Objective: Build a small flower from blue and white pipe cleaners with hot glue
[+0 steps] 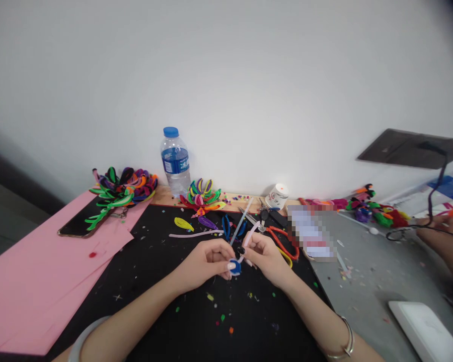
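Observation:
Between thumb and fingers, my left hand (pixel 213 261) pinches a small blue coil of pipe cleaner (pixel 234 267) with a pale rim. My right hand (pixel 266 254) grips a pale pink pipe cleaner (pixel 252 232) that runs down to the coil, its free end sticking up. Just beyond my hands lie a yellow loop (pixel 183 224), a purple loop (pixel 207 222), dark blue loops (pixel 227 227) and a straight light pink pipe cleaner (pixel 194 235). Orange-handled scissors (pixel 287 244) rest beside my right hand, partly hidden. A translucent stick (pixel 242 220) lies near them.
A water bottle (pixel 175 163), pipe-cleaner flowers (pixel 124 188) and a paper cup (pixel 278 196) stand along the wall. Pink paper (pixel 53 281) and a phone (pixel 83 221) lie left. At right are a blurred-out screen (pixel 311 234), a white device (pixel 425 329) and another person's arm (pixel 440 246).

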The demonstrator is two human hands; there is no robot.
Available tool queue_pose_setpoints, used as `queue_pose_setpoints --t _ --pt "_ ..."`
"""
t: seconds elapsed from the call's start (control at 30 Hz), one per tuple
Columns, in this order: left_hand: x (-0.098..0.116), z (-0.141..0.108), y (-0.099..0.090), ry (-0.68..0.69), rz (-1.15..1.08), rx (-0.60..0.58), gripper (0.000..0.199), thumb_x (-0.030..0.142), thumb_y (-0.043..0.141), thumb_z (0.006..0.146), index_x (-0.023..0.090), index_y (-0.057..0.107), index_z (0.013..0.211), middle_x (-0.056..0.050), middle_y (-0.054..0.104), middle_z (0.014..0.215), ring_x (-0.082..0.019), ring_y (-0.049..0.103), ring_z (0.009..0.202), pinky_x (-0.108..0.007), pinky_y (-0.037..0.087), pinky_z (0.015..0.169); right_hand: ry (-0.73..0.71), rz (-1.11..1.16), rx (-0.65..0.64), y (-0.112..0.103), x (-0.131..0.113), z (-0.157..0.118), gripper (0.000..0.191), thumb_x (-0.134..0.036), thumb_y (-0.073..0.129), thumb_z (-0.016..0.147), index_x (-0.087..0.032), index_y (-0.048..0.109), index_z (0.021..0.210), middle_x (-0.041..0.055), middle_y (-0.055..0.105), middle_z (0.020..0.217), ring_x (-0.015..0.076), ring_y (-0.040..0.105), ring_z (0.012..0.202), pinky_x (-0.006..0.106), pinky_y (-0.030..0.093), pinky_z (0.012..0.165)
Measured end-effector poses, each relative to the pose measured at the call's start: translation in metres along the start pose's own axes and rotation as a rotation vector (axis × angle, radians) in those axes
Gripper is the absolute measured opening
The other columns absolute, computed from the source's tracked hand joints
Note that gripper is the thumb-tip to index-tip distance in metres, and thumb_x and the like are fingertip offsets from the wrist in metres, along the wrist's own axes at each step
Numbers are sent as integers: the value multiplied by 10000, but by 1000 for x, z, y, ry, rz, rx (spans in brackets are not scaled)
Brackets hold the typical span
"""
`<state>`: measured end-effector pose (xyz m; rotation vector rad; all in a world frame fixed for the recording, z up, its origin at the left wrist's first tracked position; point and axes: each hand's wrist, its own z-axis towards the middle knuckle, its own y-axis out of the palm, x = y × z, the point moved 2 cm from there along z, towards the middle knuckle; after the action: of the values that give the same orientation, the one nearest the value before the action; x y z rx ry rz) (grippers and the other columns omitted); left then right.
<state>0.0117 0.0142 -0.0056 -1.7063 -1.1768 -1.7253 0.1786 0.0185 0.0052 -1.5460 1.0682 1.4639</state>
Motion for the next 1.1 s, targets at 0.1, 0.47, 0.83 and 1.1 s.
queue_pose_setpoints --t 0.1,0.47,0.83,1.1 --pt "0 0 -1 -3 7 5 202 264 692 674 129 584 780 -4 611 637 -129 594 586 -284 512 607 -12 -4 -6 0 -2 0 214 -307 636 734 -167 487 671 -72 443 520 55 361 439 186 265 428" --pt "1 1 0 -8 -1 5 177 236 685 684 124 590 782 -4 613 650 -125 594 589 -282 511 606 -25 -31 -28 3 -5 -1 218 -292 627 746 -172 463 666 -76 416 528 58 347 449 193 254 442" --pt "1 0 -1 -3 18 9 165 224 684 684 120 592 773 0 616 623 -119 597 566 -264 510 589 -33 -48 -41 3 -3 1 236 -318 633 748 -167 467 671 -70 423 537 60 347 457 197 256 447" --pt "1 -1 -2 -2 15 10 159 219 682 686 119 591 770 -2 610 632 -123 597 580 -272 513 595 -29 -48 -36 3 -1 0 243 -314 634 749 -169 457 667 -73 414 535 59 348 456 195 260 445"
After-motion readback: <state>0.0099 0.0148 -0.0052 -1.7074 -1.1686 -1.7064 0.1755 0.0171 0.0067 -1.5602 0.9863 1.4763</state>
